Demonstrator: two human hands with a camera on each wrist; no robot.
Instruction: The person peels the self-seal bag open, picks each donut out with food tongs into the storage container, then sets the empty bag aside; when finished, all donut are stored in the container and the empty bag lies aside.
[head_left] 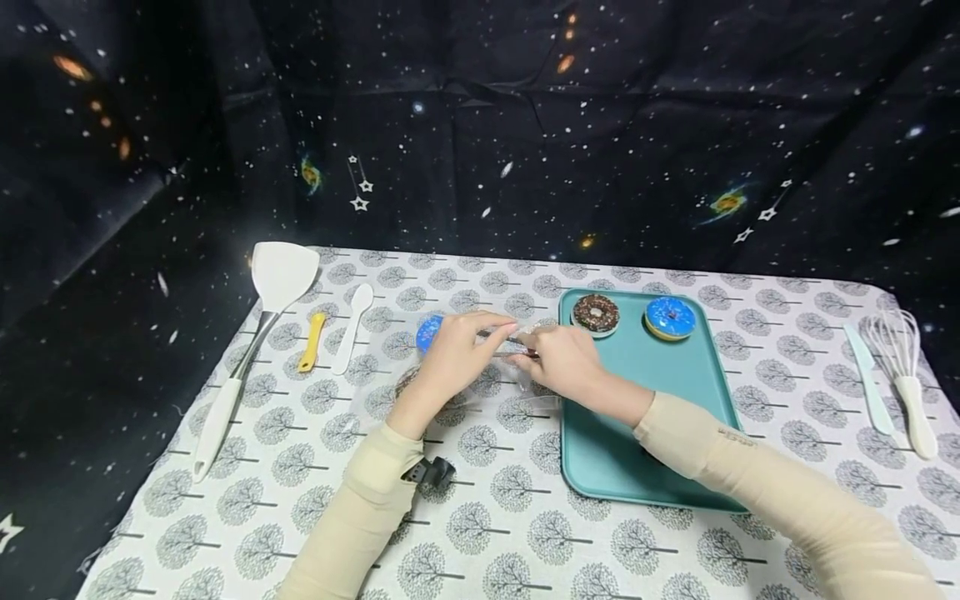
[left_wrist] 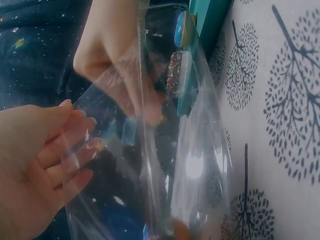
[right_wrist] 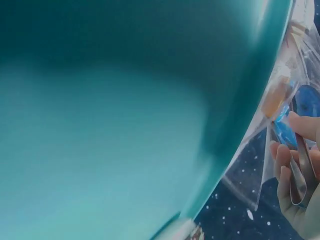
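A clear plastic bag (left_wrist: 112, 172) stretches between my hands, its film sheer and glossy. My left hand (head_left: 461, 354) pinches the edge of the bag between thumb and forefinger, the other fingers spread loosely behind the film. A blue-iced donut (head_left: 428, 332) and a chocolate donut (head_left: 406, 380) lie beside that hand, the latter partly hidden by the wrist. Metal tongs (right_wrist: 298, 186) are gripped in my right hand (head_left: 564, 360), their arms pointing left toward the bag. In the right wrist view, thumb and fingers wrap the tongs, and blue shows just past them.
The teal tray (head_left: 637, 450) lies under my right forearm, with a chocolate donut (head_left: 596, 314) and a blue donut (head_left: 670, 317) at its far end. Leftward are a spatula (head_left: 281, 275), yellow utensil (head_left: 312, 342) and white spoon (head_left: 352, 329); rightward, a pale knife (head_left: 870, 383) and whisk (head_left: 907, 392).
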